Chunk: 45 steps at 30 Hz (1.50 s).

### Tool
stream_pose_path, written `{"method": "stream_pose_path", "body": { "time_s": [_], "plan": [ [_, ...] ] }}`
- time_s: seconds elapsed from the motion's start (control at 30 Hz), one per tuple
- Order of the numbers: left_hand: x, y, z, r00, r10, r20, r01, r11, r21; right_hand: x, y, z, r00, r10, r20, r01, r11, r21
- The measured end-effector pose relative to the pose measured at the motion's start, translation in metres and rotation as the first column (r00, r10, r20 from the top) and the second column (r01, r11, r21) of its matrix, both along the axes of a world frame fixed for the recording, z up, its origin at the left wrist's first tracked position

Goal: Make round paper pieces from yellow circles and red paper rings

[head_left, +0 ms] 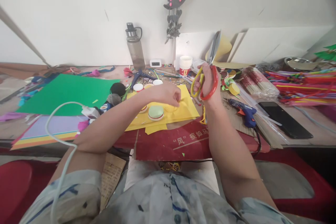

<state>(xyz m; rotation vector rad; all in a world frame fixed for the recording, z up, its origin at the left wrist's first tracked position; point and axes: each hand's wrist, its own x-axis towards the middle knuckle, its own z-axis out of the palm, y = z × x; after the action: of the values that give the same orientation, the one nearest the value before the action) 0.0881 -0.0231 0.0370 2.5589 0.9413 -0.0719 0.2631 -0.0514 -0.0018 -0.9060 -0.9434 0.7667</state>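
Observation:
My right hand (206, 80) is raised over the work table and grips a pair of scissors (214, 47). Their blades point up, and the handle loops, one yellow and one red, sit around my fingers. My left hand (173, 95) is closed and hangs over yellow paper (187, 108); whether anything is inside its fingers is hidden. Below that wrist, a round pale green-topped piece with a red and white rim (155, 112) rests on the yellow paper. Several white-topped round pieces (138, 87) lie behind my left forearm, which partly covers the group.
A green sheet (68, 94) and stacked coloured paper (49, 127) lie left, with a white cable (56, 112) crossing. Behind stand a bottle (135, 49) and a paper cup (185, 66). On the right lie a blue glue gun (245, 112), a phone (286, 119) and pipe cleaners (301, 85).

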Motion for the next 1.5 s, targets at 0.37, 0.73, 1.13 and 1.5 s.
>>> {"method": "stream_pose_path", "body": {
  "time_s": [0.37,0.73,1.13,1.5],
  "plan": [
    [-0.009,0.000,-0.013,0.989,-0.067,0.130,0.101,0.955,-0.278,-0.016,0.003,-0.012,0.979,0.070,0.190,-0.037,0.985,-0.171],
    [-0.010,0.039,-0.067,0.990,0.074,-0.118,-0.057,0.988,0.141,-0.012,0.018,-0.035,0.413,0.094,0.906,0.329,0.912,-0.244],
    [-0.018,0.041,-0.067,0.994,0.049,-0.101,-0.042,0.996,0.077,-0.015,0.013,-0.035,0.250,0.277,0.928,0.447,0.817,-0.364],
    [-0.023,0.044,-0.061,0.997,0.047,0.063,-0.040,0.995,-0.097,-0.022,0.013,-0.037,0.161,0.398,0.903,0.498,0.758,-0.422]
  ]
}}
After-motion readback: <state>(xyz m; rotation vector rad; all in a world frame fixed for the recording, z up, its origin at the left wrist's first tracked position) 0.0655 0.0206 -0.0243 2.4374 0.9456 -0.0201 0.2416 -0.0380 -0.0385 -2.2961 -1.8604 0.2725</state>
